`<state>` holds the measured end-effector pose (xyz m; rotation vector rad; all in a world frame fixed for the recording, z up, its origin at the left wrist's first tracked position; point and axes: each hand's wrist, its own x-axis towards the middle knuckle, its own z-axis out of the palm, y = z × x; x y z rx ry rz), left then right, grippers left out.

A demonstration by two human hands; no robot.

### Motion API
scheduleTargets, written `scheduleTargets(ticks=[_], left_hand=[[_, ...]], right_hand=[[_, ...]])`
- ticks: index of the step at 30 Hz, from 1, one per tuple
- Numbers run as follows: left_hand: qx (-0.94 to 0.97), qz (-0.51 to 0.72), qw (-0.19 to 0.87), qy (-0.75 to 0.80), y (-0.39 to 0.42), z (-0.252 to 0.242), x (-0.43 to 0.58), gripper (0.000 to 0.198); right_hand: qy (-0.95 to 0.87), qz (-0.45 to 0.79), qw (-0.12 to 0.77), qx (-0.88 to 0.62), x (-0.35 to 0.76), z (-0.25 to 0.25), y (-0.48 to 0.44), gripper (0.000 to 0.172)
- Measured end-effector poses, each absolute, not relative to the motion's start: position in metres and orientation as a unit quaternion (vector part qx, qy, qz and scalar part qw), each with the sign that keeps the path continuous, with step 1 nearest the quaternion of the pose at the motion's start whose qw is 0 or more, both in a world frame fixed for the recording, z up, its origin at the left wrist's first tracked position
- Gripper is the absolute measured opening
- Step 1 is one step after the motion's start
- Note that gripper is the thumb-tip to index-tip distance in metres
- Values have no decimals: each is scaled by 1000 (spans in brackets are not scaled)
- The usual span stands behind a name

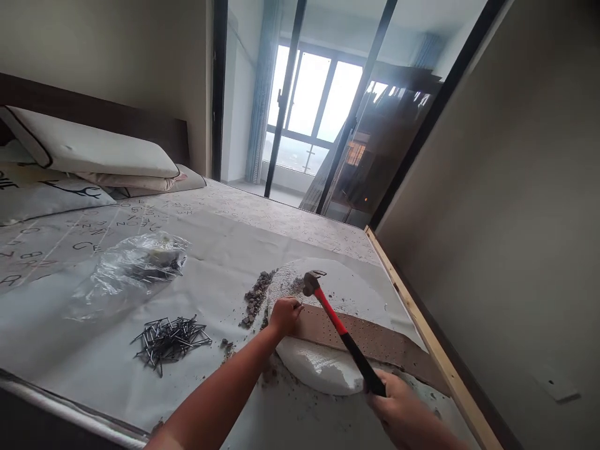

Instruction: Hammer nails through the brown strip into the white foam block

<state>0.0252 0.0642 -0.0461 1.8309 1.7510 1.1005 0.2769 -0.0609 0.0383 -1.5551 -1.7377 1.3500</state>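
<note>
My right hand point(398, 403) is wrapped round the black grip of a claw hammer point(330, 309) with a red shaft. The steel head hangs just above and beyond my left hand point(285, 317). That hand is closed in a pinch at the left end of a brown board point(356, 334) dotted with small holes; what its fingers hold is too small to tell. Beneath the board lies a round white slab point(323, 369), its surface scuffed and strewn with crumbs. A heap of nails point(171, 340) lies to the left of my left forearm.
Grey rubble point(257, 297) is piled along the slab's left edge. A clear plastic bag point(135, 269) with dark contents rests on the pale sheet point(225, 250) covering the bed. Pillows point(107, 150) lie at the far left. A wooden rail point(422, 325) borders the right side, near the wall.
</note>
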Motion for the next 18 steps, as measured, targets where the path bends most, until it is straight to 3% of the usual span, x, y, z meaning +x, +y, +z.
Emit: scheduleTargets(ticks=[6,10,15,18], left_hand=[[661,395,181,612,64,-49,24,22],[664,383,175,618,63,-50,23,20],[670,379,170,615,63,-50,23,20],[651,386,186,627,64,-48,23,16]], right_hand=[[-657,443,224,-568,278,48,-58,3],[-651,458,188,-576,277,35,-60,6],[-645,456,228,-569,280,33,-63,1],[-625,492,206,-570,276,33,-64,3]])
